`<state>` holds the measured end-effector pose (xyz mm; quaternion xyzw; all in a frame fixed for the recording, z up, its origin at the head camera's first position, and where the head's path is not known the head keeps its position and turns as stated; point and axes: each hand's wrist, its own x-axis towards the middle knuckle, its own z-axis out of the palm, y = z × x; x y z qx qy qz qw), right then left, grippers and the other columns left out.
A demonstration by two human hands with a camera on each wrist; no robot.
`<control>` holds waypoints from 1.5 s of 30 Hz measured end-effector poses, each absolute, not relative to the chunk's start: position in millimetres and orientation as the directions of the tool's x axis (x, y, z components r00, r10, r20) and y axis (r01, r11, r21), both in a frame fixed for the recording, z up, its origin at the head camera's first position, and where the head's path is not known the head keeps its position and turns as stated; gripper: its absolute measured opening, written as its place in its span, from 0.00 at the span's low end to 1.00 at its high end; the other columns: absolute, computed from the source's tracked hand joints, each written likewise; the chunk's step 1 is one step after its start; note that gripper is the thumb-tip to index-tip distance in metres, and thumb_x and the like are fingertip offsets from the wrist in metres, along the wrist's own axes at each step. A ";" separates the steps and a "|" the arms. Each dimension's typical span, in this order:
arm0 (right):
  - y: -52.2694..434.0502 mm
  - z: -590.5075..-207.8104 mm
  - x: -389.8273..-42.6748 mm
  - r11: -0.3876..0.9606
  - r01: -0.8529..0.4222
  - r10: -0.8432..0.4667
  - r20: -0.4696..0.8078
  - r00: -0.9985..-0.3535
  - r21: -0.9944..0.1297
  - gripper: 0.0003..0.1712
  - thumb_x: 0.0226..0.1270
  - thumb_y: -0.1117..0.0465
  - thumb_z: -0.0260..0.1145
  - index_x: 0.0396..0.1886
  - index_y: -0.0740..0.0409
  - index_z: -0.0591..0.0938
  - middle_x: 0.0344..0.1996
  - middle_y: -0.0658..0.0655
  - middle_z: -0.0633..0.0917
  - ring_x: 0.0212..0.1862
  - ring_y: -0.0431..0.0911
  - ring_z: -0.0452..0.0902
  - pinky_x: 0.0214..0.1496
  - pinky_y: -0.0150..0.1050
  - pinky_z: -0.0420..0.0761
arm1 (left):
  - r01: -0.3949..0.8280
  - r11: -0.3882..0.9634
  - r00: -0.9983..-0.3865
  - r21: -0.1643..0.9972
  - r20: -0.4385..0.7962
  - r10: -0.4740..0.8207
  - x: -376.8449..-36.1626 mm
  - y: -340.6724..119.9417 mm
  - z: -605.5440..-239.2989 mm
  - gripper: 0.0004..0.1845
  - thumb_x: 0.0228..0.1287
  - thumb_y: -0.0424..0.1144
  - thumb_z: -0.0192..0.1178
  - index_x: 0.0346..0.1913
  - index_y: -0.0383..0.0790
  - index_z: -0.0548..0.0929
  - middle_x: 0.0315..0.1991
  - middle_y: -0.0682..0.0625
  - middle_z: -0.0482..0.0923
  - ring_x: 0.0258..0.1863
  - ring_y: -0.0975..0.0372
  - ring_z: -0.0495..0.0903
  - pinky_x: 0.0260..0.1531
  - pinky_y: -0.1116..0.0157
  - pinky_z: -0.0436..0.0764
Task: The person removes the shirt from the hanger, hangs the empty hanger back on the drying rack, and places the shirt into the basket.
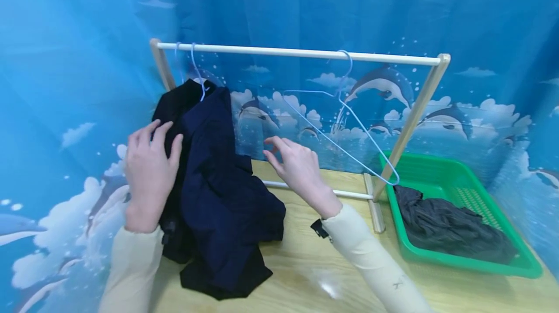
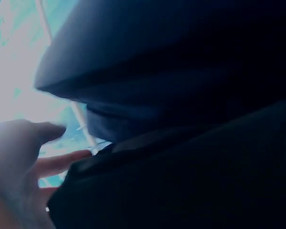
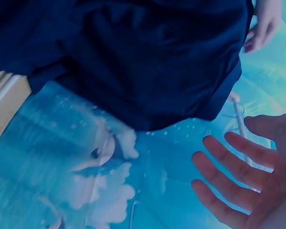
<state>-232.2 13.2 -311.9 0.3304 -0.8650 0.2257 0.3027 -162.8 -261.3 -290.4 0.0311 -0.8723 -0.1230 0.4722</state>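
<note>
A navy garment (image 1: 214, 172) and a black garment (image 1: 163, 109) behind it hang on light-blue wire hangers at the rack's left end. My left hand (image 1: 150, 167) is at the black garment's outer side, thumb and fingers spread apart. In the left wrist view its fingers (image 2: 62, 162) reach to the edge of the dark cloth. To the right of the navy garment, my right hand (image 1: 297, 162) is in the air with loosely bent fingers. The right wrist view shows that hand (image 3: 257, 176) holding nothing, apart from the navy cloth (image 3: 148, 62).
A bare blue wire hanger (image 1: 360, 126) hangs toward the right of the white rail (image 1: 279, 51). At the right, a green basket (image 1: 476, 267) holds dark grey cloth (image 1: 450, 225). The rack stands on a wooden table (image 1: 305, 264) before a dolphin-print curtain (image 1: 279, 2).
</note>
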 end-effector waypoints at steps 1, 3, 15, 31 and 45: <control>8.9 -309.3 -232.4 0.678 -0.709 -0.436 0.669 -0.602 -0.197 0.13 0.75 0.51 0.64 0.53 0.47 0.85 0.36 0.48 0.89 0.17 0.39 0.70 0.13 0.34 0.62 | 0.051 0.969 -0.579 0.241 0.798 -0.168 -162.4 -260.5 -294.2 0.22 0.73 0.44 0.61 0.61 0.31 0.80 0.63 0.31 0.75 0.60 0.36 0.72 0.61 0.39 0.71; 0.0 -304.0 -232.3 0.676 -0.707 -0.444 0.651 -0.616 -0.208 0.14 0.76 0.50 0.63 0.55 0.46 0.84 0.36 0.47 0.89 0.17 0.39 0.70 0.14 0.34 0.63 | 0.047 0.972 -0.618 0.231 0.771 -0.153 -162.4 -258.3 -300.7 0.26 0.72 0.46 0.63 0.63 0.31 0.78 0.63 0.29 0.74 0.60 0.35 0.72 0.61 0.38 0.71; -67.4 -275.8 -244.0 0.681 -0.682 -0.424 0.615 -0.664 -0.266 0.19 0.78 0.42 0.57 0.47 0.49 0.85 0.25 0.47 0.82 0.22 0.40 0.74 0.20 0.33 0.71 | 0.029 0.981 -0.632 0.192 0.764 -0.131 -163.5 -247.2 -307.8 0.30 0.69 0.47 0.66 0.65 0.31 0.75 0.61 0.28 0.74 0.59 0.36 0.74 0.61 0.37 0.72; -102.9 -266.4 -243.7 0.746 -0.612 -0.429 0.513 -0.743 -0.263 0.15 0.75 0.50 0.62 0.33 0.55 0.82 0.20 0.50 0.76 0.20 0.43 0.73 0.20 0.33 0.70 | 0.057 0.993 -0.609 0.102 0.791 -0.046 -164.4 -246.0 -313.9 0.34 0.69 0.41 0.67 0.73 0.30 0.68 0.68 0.33 0.70 0.63 0.38 0.71 0.66 0.41 0.69; -88.3 -283.5 -254.2 0.747 -0.508 -0.258 0.518 -0.816 -0.429 0.11 0.81 0.58 0.51 0.52 0.60 0.72 0.40 0.57 0.79 0.24 0.52 0.76 0.27 0.44 0.80 | 0.083 0.988 -0.596 0.128 0.801 -0.053 -163.4 -252.1 -315.2 0.33 0.70 0.39 0.66 0.72 0.30 0.68 0.72 0.35 0.68 0.64 0.38 0.70 0.66 0.39 0.67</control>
